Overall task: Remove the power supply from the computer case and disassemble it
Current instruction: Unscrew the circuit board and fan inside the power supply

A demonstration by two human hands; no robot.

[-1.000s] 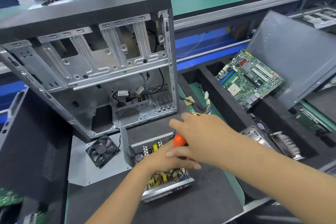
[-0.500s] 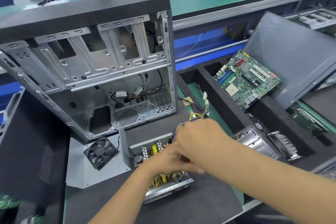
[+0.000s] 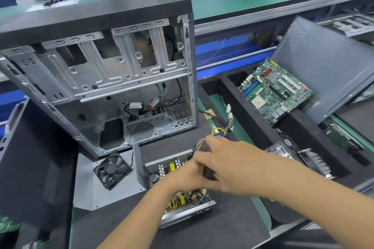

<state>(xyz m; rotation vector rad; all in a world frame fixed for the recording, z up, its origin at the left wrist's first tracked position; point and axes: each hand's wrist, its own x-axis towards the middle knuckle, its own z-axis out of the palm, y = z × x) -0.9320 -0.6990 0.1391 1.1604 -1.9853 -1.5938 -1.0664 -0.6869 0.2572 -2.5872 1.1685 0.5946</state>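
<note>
The opened power supply point(image 3: 187, 210) lies on the black mat in front of the emptied computer case point(image 3: 113, 62), its circuit board bare. Its bundle of coloured wires point(image 3: 219, 131) runs off to the upper right. My left hand point(image 3: 180, 178) lies over the board, its fingers hidden under my right hand. My right hand point(image 3: 230, 166) is blurred and curls over a dark tool handle point(image 3: 208, 173) above the supply's far right corner. The tool's tip is hidden.
A black fan point(image 3: 111, 170) lies on a grey metal cover point(image 3: 87, 194) left of the supply. Foam bins on the right hold a motherboard point(image 3: 273, 91), a case side panel point(image 3: 327, 70) and a heatsink point(image 3: 315, 161). A black panel point(image 3: 30, 168) leans at left.
My right hand has shifted slightly up and toward the wire bundle. It now covers the orange screwdriver handle seen a second ago. My left hand stays on the board.
</note>
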